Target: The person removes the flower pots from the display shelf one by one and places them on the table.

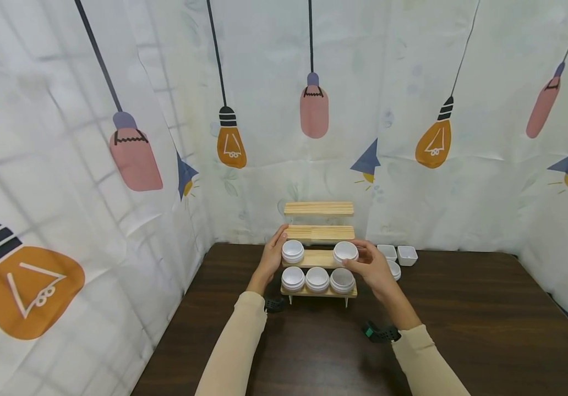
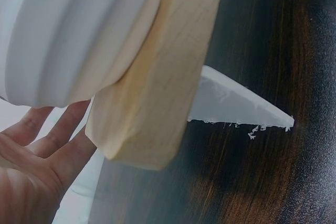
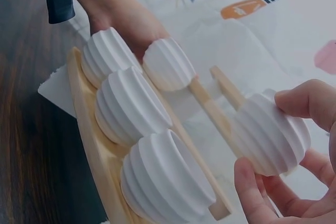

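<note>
A tiered wooden stand (image 1: 320,258) with pale slatted shelves stands on the dark table. Three white ribbed round pots, one of them the middle pot (image 1: 317,279), line its lowest shelf. On the shelf above, another white pot (image 1: 293,251) sits at the left end. At that shelf's right end my right hand (image 1: 370,267) pinches a white pot (image 3: 270,132) between thumb and fingers. My left hand (image 1: 267,261) is at the stand's left side, its fingers extended by the shelf ends; in the left wrist view these fingers (image 2: 65,129) lie partly behind a shelf and pot.
Right of the stand, partly behind my right hand, are two square white pots, one being the outer pot (image 1: 407,256), and a round white pot (image 1: 394,270). The upper two shelves (image 1: 318,208) rise near the lamp-printed curtain (image 1: 264,192).
</note>
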Available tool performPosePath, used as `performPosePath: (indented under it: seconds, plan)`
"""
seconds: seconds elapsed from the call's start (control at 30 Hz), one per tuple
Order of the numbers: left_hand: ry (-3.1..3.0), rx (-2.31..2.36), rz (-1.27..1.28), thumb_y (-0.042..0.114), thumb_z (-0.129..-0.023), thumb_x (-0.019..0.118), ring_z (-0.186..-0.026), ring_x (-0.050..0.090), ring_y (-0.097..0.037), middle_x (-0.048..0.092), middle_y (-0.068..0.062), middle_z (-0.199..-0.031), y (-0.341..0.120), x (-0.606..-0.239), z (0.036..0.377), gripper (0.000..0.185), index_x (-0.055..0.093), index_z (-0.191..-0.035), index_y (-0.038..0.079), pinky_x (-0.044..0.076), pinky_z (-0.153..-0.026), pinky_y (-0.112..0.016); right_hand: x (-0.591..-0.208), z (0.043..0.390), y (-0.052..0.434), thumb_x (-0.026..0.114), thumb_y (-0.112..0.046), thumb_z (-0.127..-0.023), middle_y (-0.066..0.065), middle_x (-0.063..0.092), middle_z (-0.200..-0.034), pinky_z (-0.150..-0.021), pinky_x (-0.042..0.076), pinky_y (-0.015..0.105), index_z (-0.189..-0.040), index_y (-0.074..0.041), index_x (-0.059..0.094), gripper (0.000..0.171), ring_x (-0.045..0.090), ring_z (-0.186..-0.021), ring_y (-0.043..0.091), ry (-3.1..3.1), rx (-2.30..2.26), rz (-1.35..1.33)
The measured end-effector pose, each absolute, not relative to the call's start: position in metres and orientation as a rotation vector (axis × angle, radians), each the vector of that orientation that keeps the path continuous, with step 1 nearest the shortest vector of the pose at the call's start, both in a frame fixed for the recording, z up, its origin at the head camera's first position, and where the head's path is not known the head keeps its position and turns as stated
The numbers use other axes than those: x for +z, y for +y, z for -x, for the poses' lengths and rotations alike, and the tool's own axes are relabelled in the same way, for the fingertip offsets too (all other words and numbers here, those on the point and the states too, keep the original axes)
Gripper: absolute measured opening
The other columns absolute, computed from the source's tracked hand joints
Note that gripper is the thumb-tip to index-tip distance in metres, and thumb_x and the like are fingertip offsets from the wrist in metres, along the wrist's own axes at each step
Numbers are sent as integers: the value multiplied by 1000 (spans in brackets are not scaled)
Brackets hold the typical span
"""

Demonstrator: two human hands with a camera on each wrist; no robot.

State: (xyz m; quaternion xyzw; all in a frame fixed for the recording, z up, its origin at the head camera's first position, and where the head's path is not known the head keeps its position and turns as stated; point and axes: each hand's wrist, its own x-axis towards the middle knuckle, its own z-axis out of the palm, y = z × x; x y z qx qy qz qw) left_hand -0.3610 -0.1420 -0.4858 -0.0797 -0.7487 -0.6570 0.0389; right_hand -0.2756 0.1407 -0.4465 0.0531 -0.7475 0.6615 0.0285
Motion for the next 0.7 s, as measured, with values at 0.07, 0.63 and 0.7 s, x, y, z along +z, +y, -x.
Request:
performPosePath:
  seconds: [0.07,0.63,0.7]
  plan:
    - [-2290,-2021,248,46,-110,43,-155,29,-29,36,-2,-166,-142,-487,361,48,45,-155,31,22,-125,-55,-448,276,143,78,-7,-90,20,60,-127,-81,51,25,-143,-5,53,59,59,-93,13,-2308,2028,-165]
    - [-2303,-2026,214,48,-109,42,-152,34,-26,38,-1,-165,-142,-488,362,46,46,-154,36,29,-122,-55,-452,267,160,80,-8,-89,16,60,-120,-79,50,24,-142,-6,54,59,60,-90,11,-2311,1997,-98]
    - [-2300,-2029,214,47,-109,42,-152,33,-26,38,0,-165,-142,-487,361,46,47,-154,36,28,-123,-54,-453,266,162,80,-8,-89,17,60,-121,-78,50,24,-142,-6,54,59,60,-89,11,-2312,1991,-103]
